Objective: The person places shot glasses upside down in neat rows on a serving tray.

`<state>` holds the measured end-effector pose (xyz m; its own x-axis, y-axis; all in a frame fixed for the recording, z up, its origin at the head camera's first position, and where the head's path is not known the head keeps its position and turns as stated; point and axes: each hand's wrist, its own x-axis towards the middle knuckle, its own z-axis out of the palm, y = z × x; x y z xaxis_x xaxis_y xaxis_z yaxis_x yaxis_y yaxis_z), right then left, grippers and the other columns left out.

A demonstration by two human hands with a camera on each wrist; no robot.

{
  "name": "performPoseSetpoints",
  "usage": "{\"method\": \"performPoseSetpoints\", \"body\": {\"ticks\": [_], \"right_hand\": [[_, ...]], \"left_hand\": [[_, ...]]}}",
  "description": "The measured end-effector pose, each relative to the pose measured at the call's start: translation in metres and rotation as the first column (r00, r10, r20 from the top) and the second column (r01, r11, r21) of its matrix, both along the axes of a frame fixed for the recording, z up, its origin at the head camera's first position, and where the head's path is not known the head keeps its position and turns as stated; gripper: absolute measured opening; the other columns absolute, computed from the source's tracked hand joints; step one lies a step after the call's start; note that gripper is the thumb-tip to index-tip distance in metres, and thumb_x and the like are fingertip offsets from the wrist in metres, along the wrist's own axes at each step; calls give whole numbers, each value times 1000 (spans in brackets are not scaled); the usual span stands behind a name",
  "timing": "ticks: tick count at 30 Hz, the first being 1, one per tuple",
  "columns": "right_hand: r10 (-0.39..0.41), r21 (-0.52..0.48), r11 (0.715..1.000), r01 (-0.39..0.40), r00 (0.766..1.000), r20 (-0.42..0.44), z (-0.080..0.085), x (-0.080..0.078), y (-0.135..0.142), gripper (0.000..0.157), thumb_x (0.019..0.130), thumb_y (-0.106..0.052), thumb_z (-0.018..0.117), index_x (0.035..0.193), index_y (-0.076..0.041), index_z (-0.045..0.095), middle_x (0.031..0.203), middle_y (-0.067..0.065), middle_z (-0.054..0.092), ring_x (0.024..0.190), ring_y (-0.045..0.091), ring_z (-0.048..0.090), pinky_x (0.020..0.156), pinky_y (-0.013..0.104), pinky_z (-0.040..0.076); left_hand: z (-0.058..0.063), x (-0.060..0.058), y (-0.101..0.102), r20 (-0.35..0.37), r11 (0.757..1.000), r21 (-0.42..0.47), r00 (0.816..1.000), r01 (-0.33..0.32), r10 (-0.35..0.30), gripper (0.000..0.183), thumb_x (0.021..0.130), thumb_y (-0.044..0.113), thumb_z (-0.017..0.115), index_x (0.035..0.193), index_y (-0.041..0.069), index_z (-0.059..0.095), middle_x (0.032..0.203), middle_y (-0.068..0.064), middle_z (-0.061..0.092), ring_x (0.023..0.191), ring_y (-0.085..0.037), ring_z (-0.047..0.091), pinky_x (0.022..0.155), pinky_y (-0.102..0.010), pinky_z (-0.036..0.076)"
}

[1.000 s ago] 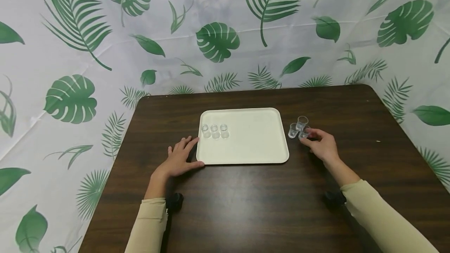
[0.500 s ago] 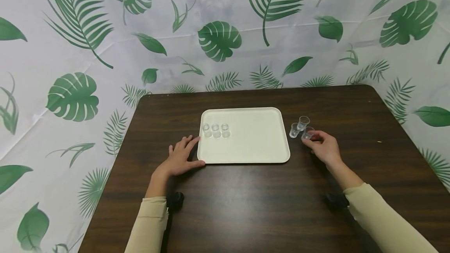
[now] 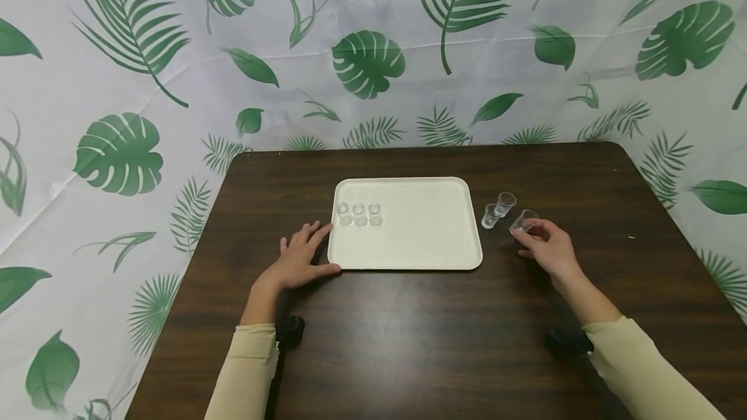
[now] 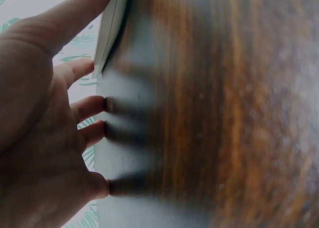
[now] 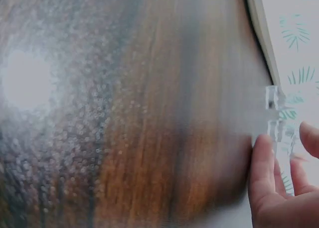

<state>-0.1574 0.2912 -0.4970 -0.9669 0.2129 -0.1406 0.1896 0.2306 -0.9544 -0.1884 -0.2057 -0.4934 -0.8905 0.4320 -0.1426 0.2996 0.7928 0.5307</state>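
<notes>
My right hand (image 3: 548, 245) pinches a small clear cup (image 3: 524, 219) between thumb and fingers, and the cup leans to the right. Just left of it, two more clear cups (image 3: 491, 216) stand close together on the dark table. A cream tray (image 3: 420, 238) lies at the middle, bearing a row of three clear cups (image 3: 358, 212) near its left end. My left hand (image 3: 294, 264) has its fingers spread, with the thumb and forefinger touching the tray's left side. In the left wrist view, the other fingertips (image 4: 99, 129) rest on the tabletop.
The brown wood table (image 3: 408, 336) has its far edge against a white cloth (image 3: 280, 96) printed with green leaves. A dark wrist device (image 3: 569, 341) sits under the right forearm, and another (image 3: 290, 330) beside the left.
My right hand has moved slightly right with the pinched cup, drawing it away from the other two and tilting it. The left hand stays at the tray.
</notes>
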Motion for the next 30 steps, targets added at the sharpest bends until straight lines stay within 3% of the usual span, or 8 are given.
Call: {"method": "performPoseSetpoints", "body": {"ticks": [3,8,14,18,22,25,30], "right_hand": [[2,-58,998,-3,1000,-18,4,3,2,32,93,-18,70,116,-4,52,98,-10,61,86,3,62,72,29,57],[-68,-179,982,53,995,-79,14,5,-2,28,91,-12,71,111,-9,53,98,-5,60,84,6,65,68,26,56],[-182,-277,952,130,969,-170,24,1,-9,28,90,-7,72,112,-10,55,100,3,54,82,5,64,64,23,56],[-220,-317,938,144,951,-219,31,-1,-14,32,88,-4,73,116,-3,58,100,4,55,82,9,63,65,22,55],[-210,-300,946,123,937,-279,39,-3,-21,37,85,-2,75,119,5,60,96,4,59,78,9,65,65,20,55],[-194,-261,959,111,927,-320,42,-7,-27,33,85,2,74,116,4,65,92,3,61,72,8,65,64,18,54],[-111,-72,993,90,924,-367,45,-14,-41,34,84,5,74,117,0,67,94,1,64,76,4,63,65,14,51]], "left_hand": [[1,0,1,0,1000,-6,1000,2,-2,93,85,54,71,157,18,25,160,-20,17,145,-42,12,102,-76,1],[2,0,1,8,1000,-7,1000,-5,6,93,84,54,72,157,18,25,160,-20,17,146,-42,10,102,-76,1],[0,0,1,8,1000,-3,1000,-6,6,93,85,55,71,157,19,25,160,-19,17,146,-41,9,102,-76,1],[0,0,1,9,1000,-2,1000,-6,6,93,84,55,71,157,20,24,161,-18,17,147,-41,9,102,-76,1],[0,0,1,9,1000,-2,1000,-6,6,93,84,56,71,157,20,24,161,-18,17,147,-40,9,102,-76,1],[0,0,1,6,1000,-4,1000,-6,6,93,84,56,71,157,20,24,161,-18,17,146,-41,9,102,-76,1],[0,0,1,1,1000,-3,1000,-5,5,93,85,55,70,157,20,24,160,-18,17,146,-41,9,102,-76,2]]}}
